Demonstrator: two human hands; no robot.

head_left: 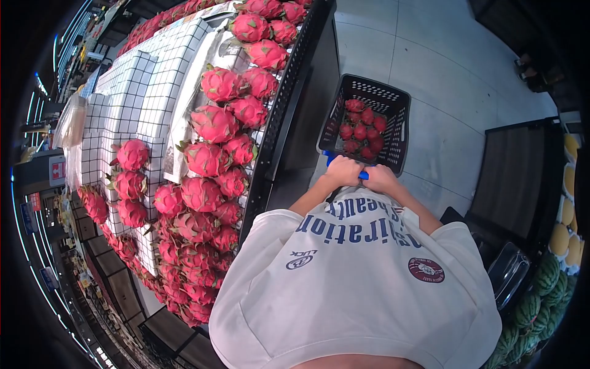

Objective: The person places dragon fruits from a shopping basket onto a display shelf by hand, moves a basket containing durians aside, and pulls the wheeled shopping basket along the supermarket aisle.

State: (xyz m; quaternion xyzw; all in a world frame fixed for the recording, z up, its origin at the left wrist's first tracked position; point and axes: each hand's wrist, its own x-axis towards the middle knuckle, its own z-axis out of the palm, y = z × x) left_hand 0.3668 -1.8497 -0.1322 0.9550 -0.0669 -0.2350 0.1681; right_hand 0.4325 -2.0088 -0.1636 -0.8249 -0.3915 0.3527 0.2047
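Note:
My left hand is closed around a blue handle in front of my white shirt. Right beside it, my right hand grips the same handle. Just beyond both hands is a black shopping basket with perforated walls. Several red dragon fruits lie at its bottom. Whatever supports the basket underneath is mostly hidden.
On the left, a stepped display stand with white grid lining holds many dragon fruits; its black perforated edge runs near the basket. Grey floor tiles stretch ahead. Watermelons and yellow melons are at right.

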